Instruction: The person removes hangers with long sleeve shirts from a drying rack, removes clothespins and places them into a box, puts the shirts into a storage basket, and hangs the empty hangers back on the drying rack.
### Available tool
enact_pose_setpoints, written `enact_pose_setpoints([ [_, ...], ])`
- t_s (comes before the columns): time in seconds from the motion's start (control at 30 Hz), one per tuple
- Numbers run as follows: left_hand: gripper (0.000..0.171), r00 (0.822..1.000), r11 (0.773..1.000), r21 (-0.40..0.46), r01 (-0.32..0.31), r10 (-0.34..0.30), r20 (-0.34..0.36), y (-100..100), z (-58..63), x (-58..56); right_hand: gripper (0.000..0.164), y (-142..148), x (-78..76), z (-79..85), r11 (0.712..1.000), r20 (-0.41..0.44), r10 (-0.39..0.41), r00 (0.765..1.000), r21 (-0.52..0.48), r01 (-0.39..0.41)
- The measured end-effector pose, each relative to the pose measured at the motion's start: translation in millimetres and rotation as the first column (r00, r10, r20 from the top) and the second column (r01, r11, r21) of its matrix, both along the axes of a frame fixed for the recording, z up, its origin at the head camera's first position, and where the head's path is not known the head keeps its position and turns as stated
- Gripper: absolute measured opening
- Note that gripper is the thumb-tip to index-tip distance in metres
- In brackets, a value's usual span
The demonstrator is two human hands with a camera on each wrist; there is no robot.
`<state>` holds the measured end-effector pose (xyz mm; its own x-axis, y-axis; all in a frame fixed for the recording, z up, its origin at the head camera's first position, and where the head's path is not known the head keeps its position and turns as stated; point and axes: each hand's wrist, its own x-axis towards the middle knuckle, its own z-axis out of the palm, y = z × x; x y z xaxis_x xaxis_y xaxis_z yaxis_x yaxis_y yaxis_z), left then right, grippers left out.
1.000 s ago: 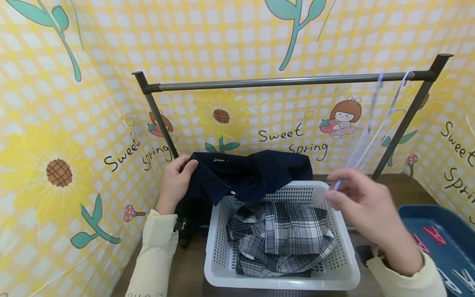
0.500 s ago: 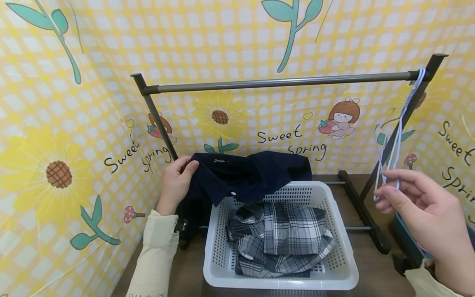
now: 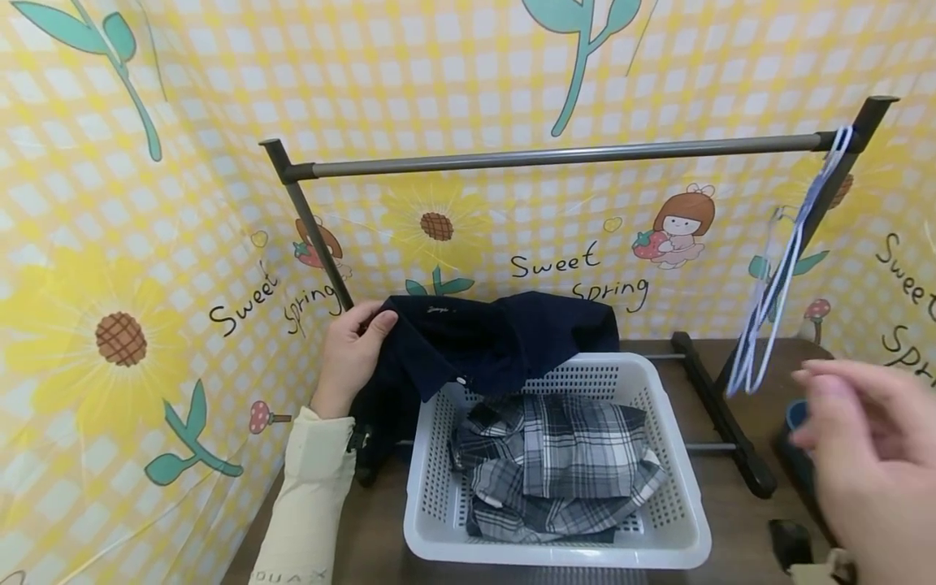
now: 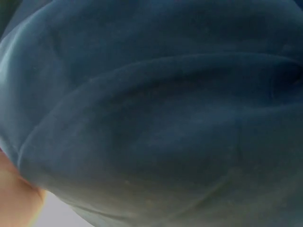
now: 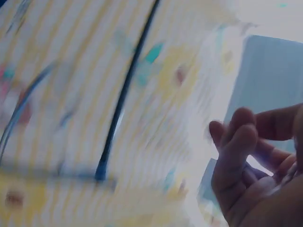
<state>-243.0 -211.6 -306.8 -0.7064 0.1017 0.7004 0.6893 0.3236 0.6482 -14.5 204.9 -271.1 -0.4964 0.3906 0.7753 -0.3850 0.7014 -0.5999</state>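
Observation:
My left hand (image 3: 351, 361) pinches the collar of a navy shirt (image 3: 475, 341), thumb on top, at the basket's back left. The shirt's dark cloth (image 4: 165, 109) fills the left wrist view and hides most of that hand. At the right edge of the head view is my right hand (image 3: 873, 463), blurred and apart from the thin pale-blue hangers (image 3: 817, 185). Its fingers bend loosely with nothing between them, as the right wrist view of the hand (image 5: 251, 165) also shows. The hangers dangle from the right end of the rack's bar (image 3: 570, 154).
A white perforated basket (image 3: 556, 555) with a folded black-and-white plaid shirt (image 3: 578, 455) stands in front of the rack on the brown table (image 3: 366, 536). The rack's dark right foot (image 3: 724, 426) runs beside it. A blue container (image 3: 797, 413) is partly hidden behind my right hand.
My right hand moved right with the hangers, sliding them to the bar's right end, then let go and drew away. My left hand stays on the navy shirt's collar.

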Motion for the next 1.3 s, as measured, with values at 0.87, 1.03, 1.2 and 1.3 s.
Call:
enact_pose_setpoints([
  [0.87, 0.029, 0.941, 0.969, -0.066, 0.239, -0.247, -0.232, 1, 16.9, 12.1, 0.045, -117, -202.6, -18.0, 0.500, 0.541, 0.374, 0.754, 0.567, -0.655],
  [1.03, 0.015, 0.965, 0.989, -0.132, 0.066, -0.097, -0.242, 4, 18.7, 15.7, 0.029, -112, -198.6, -4.7, 0.471, 0.380, 0.357, 0.853, 0.716, -0.516],
  [1.2, 0.048, 0.883, 0.864, -0.461, -0.202, -0.042, -0.467, 4, 17.8, 21.4, 0.026, -104, -193.2, 7.7, 0.463, 0.311, 0.303, 0.901, 0.778, -0.424],
  [1.3, 0.058, 0.878, 0.737, -0.627, -0.251, -0.099, -0.468, 6, 20.0, 27.6, 0.022, -98, -190.6, 13.9, 0.464, 0.293, 0.266, 0.918, 0.796, -0.389],
])
